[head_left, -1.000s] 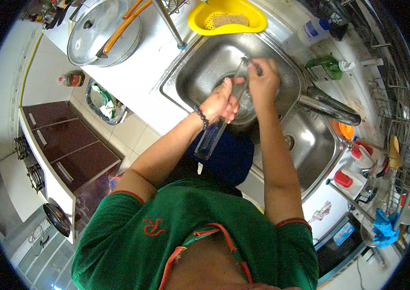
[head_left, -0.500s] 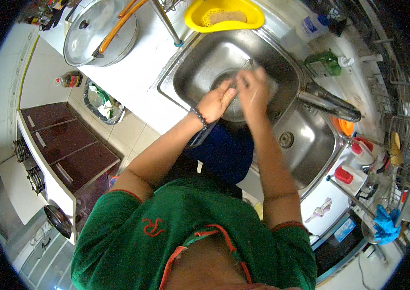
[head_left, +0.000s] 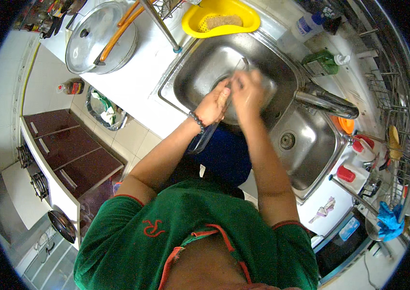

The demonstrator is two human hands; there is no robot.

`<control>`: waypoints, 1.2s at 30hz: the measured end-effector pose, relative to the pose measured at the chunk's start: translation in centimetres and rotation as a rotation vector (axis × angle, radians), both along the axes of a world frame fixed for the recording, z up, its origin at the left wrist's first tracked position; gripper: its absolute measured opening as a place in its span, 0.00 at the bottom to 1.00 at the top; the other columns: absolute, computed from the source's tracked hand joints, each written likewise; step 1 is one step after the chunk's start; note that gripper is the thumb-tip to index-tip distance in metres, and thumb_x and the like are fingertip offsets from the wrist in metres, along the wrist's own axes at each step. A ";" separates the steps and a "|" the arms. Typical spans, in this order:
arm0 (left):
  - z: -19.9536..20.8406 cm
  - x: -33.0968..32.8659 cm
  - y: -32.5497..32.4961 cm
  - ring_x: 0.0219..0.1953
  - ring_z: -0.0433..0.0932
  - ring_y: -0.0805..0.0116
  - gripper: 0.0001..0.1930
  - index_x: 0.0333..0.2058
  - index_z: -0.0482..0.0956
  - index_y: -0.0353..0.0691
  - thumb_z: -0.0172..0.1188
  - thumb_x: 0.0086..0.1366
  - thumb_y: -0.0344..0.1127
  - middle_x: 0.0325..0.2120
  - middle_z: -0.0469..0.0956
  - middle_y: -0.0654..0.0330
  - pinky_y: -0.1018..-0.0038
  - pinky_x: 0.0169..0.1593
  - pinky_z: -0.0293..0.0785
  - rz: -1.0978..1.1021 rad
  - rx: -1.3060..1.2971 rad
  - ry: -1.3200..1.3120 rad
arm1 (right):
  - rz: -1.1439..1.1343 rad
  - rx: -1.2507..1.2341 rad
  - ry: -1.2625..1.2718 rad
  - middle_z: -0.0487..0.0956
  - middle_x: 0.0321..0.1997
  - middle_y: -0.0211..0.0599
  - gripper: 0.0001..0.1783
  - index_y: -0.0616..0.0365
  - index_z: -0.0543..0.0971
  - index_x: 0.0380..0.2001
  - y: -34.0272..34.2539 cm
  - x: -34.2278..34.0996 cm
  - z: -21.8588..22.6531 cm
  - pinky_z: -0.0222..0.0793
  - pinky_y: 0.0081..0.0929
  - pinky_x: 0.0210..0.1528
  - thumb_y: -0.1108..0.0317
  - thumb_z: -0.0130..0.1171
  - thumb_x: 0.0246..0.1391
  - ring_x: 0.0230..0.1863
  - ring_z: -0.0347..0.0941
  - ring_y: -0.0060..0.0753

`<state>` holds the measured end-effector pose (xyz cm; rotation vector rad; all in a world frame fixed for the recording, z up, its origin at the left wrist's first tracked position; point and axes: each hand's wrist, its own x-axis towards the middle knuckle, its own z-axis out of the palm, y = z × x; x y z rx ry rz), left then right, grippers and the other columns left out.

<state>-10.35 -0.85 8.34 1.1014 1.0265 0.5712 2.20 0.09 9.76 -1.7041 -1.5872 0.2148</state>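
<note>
Over the larger steel sink basin (head_left: 190,87), my left hand (head_left: 212,105), with a dark beaded bracelet at the wrist, is closed around a long, flat, shiny thing (head_left: 201,141). One end of it shows below my left wrist, by the basin's near edge; its exact kind is unclear. My right hand (head_left: 247,94) is beside my left fingers, its fingertips bent toward that thing and smeared by motion. Past the fingertips a thin, shiny edge (head_left: 242,63) sticks up, perhaps part of the same thing. A round shape in the basin is mostly hidden by my hands.
Beyond the basin sits a yellow strainer basket (head_left: 195,30) with a brown scouring pad (head_left: 224,21). The faucet (head_left: 328,104) reaches in from the right, above a smaller basin (head_left: 311,159). A lidded pan (head_left: 86,53) with wooden-handled utensils stands on the left counter. Green bottle (head_left: 322,64) at back right.
My view has shifted slightly. Both hands stay together over the basin; the right hand is blurred in both frames and sits a little closer to my left fingers.
</note>
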 end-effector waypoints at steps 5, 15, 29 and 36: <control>-0.1 -0.4 0.6 0.11 0.62 0.75 0.31 0.58 0.54 0.45 0.34 0.64 0.60 0.10 0.62 0.67 0.80 0.15 0.64 0.019 -0.182 -0.279 | -0.100 0.093 0.196 0.73 0.31 0.44 0.09 0.60 0.76 0.30 -0.8 0.1 -0.2 0.65 0.35 0.39 0.71 0.62 0.42 0.35 0.70 0.45; -0.2 -0.4 0.7 0.12 0.63 0.74 0.27 0.56 0.58 0.42 0.33 0.67 0.55 0.11 0.59 0.65 0.80 0.14 0.64 -0.120 -0.211 -0.320 | -0.235 -0.003 0.517 0.77 0.34 0.44 0.11 0.61 0.75 0.32 0.6 0.9 -0.7 0.65 0.31 0.42 0.70 0.59 0.43 0.38 0.73 0.39; -0.1 -0.8 0.6 0.11 0.64 0.75 0.24 0.55 0.60 0.43 0.35 0.68 0.53 0.13 0.64 0.63 0.80 0.15 0.65 -0.078 -0.215 -0.363 | -0.276 -0.113 0.400 0.78 0.28 0.47 0.09 0.61 0.76 0.28 2.1 2.0 1.4 0.68 0.33 0.37 0.68 0.59 0.43 0.31 0.75 0.44; -0.5 -1.2 1.2 0.12 0.67 0.73 0.27 0.56 0.57 0.42 0.34 0.67 0.55 0.15 0.67 0.61 0.79 0.15 0.66 -0.140 -0.135 -0.327 | -0.213 -0.067 0.362 0.77 0.26 0.47 0.08 0.60 0.75 0.29 2.8 2.0 0.5 0.67 0.33 0.33 0.69 0.59 0.43 0.28 0.74 0.44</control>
